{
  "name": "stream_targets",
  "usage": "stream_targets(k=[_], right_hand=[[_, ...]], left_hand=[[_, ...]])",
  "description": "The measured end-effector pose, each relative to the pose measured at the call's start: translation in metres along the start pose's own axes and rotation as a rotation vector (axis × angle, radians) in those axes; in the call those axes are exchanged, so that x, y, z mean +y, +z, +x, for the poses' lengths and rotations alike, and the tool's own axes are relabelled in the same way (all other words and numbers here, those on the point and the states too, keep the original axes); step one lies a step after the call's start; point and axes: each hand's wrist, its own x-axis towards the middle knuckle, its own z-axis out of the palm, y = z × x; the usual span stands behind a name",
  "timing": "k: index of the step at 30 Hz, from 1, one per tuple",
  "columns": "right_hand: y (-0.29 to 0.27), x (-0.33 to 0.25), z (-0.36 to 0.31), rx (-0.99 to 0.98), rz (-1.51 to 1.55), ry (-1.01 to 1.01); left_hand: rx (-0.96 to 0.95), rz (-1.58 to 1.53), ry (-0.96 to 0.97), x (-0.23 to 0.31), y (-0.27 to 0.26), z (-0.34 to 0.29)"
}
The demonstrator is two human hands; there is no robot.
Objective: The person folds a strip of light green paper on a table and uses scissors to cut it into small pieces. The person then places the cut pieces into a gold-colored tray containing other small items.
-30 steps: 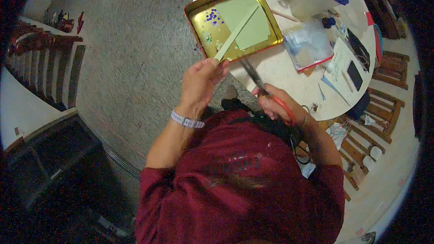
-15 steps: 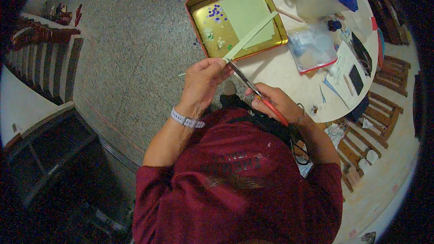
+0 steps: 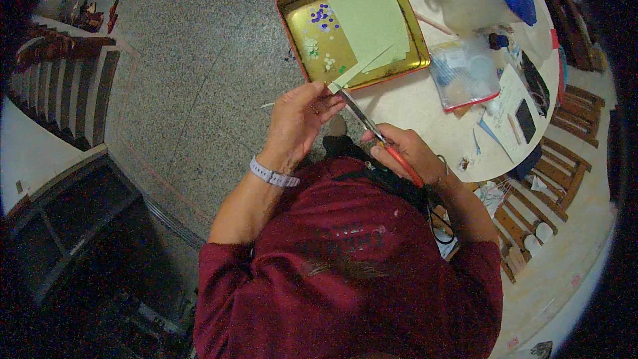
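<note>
The left forearm (image 3: 240,203) and the right forearm (image 3: 467,209) are angled inward and away from the torso (image 3: 352,246). The left hand (image 3: 294,116) is raised farther out, its thumb brought against the forefinger in a pinch, while other fingers are extended rightward. The right hand (image 3: 409,149) is held lower and closer in, with its fingers curled.

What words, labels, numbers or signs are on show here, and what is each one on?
Maroon shirt: dark lettering across the front, which I won't copy out.
White sheet on the table: handwriting, too small to read.
Clear pouch: a whitish patch, perhaps a label, too blurred.
</note>
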Motion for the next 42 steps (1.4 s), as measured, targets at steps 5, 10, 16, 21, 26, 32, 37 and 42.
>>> stream_targets(k=[5, 10, 16, 21, 26, 32, 37, 42], right_hand=[[0.003, 0.009, 0.003, 0.020, -0.020, -0.027], [-0.001, 0.005, 0.004, -0.002, -0.015, 0.039], [-0.003, 0.005, 0.004, -0.011, -0.028, 0.055], [-0.005, 0.007, 0.004, 0.013, -0.028, 0.021], [-0.012, 0.003, 0.002, -0.011, 0.000, 0.094], [-0.016, 0.007, 0.002, 0.021, -0.051, 0.026], [-0.017, 0.012, 0.003, 0.048, -0.031, 0.031], [-0.018, 0.013, 0.004, 0.088, -0.034, 0.028]], left_hand=[[0.031, 0.096, 0.017, 0.002, 0.011, -0.004], [0.058, 0.139, 0.008, -0.001, 0.005, 0.002], [0.038, 0.221, -0.014, 0.001, 0.001, 0.008], [0.043, 0.266, -0.027, 0.002, 0.006, 0.014], [0.032, 0.266, -0.044, 0.000, 0.010, 0.023], [0.030, 0.283, -0.055, 0.001, 0.019, 0.029], [0.035, 0.291, -0.070, -0.001, 0.020, 0.035], [0.028, 0.312, -0.086, -0.004, 0.021, 0.044]])
